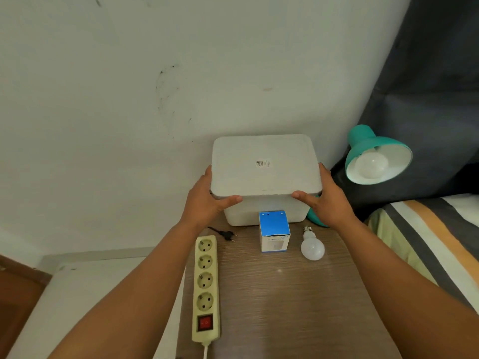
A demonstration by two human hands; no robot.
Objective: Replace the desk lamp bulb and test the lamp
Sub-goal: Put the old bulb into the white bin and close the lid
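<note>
Your left hand and right hand are spread and pressed against opposite ends of the white box's lid, thumbs along its near edge. The spare bulb lies loose on the surface at five o'clock from the box, beside the blue carton. Lift carelessly and the lid could knock the teal lamp at three o'clock, or set the bulb rolling off

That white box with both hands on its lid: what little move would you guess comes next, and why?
Probably lifting the lid straight off the white box. The left hand and right hand each have a grip on an opposite side edge of it. A loose bulb and a small carton already lie out, and the lamp has a bulb fitted, its plug unplugged.
</note>
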